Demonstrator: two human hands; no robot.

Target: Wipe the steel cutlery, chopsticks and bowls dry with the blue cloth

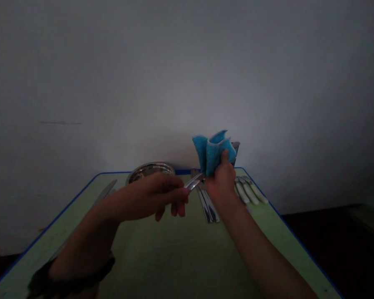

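Note:
My left hand (157,195) pinches the handle of a shiny metal piece of cutlery (193,182) between thumb and fingers. Its other end disappears into a blue cloth (216,155), so I cannot tell whether it is a knife, fork or spoon. Bunched in my right hand (222,178), the cloth stands up in folds, with the thumb pressed against it. Both hands are above the table, left of several white-handled utensils (251,193). Below and behind the cloth lies a group of metal cutlery (209,205).
A round metal dish (149,167) sits at the back, partly behind my left hand. Another long metal utensil (104,192), apparently a knife, lies at left. Something dark and upright (236,146) shows behind the cloth. The green table (174,257) has a blue edge and meets a pale wall.

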